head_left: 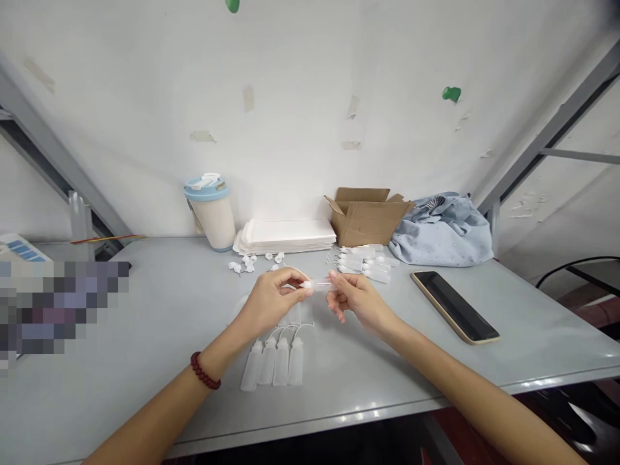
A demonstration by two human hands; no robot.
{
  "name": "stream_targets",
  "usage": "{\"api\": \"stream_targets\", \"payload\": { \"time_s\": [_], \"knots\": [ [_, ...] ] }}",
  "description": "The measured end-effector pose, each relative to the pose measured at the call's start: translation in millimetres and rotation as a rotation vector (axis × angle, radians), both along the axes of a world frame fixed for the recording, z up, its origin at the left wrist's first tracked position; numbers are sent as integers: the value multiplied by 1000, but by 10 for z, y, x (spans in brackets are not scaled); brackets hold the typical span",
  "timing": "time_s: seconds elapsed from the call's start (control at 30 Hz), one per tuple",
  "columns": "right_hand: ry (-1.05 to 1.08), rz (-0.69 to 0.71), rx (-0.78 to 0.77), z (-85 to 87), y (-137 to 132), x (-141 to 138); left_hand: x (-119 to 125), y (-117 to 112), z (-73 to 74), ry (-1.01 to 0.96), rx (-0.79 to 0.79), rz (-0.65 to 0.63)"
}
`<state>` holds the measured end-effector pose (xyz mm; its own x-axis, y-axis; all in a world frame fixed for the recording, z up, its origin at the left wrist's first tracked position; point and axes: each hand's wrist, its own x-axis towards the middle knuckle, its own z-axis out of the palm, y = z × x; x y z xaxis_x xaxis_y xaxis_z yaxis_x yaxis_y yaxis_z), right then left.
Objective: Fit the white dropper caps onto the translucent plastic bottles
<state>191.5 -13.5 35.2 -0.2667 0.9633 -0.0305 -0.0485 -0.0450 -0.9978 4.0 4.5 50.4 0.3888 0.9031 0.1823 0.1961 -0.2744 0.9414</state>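
Observation:
My left hand (275, 297) and my right hand (353, 298) meet over the middle of the grey table (145, 336), both pinched on one small clear plastic bottle (317, 283) held level between them. The left fingers grip its white capped end, the right fingers its other end. Just below my hands, several small white squeeze bottles (274, 361) lie side by side in a row. A dark red bead bracelet (203, 371) circles my left wrist.
Behind my hands lie a pile of small bottles (363, 261), loose white caps (249, 263), a stack of white sheets (288, 235), a lidded cup (210, 212), an open cardboard box (368, 216) and a blue cloth bundle (440, 231). A phone (454, 305) rests at the right.

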Motion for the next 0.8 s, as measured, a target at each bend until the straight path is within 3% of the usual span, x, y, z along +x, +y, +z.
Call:
{"api": "stream_targets", "payload": {
  "time_s": [0.23,0.33,0.5,0.57,0.63,0.8],
  "knots": [
    [22,-40,38,47,-6,-12,7,2,9,42,-182,-118],
    [-70,-25,95,55,-11,-10,10,1,5,11,-227,-115],
    [-460,-214,561,0,-50,-12,-3,22,7,-74,-330,-67],
    [-528,-257,681,-4,-78,-19,-12,25,7,-81,-318,-77],
    [-524,-245,664,13,-94,-18,-20,8,12,-53,-231,-105],
    [-225,-67,311,53,-39,32,2,-86,30,115,144,-57]
  ]
}}
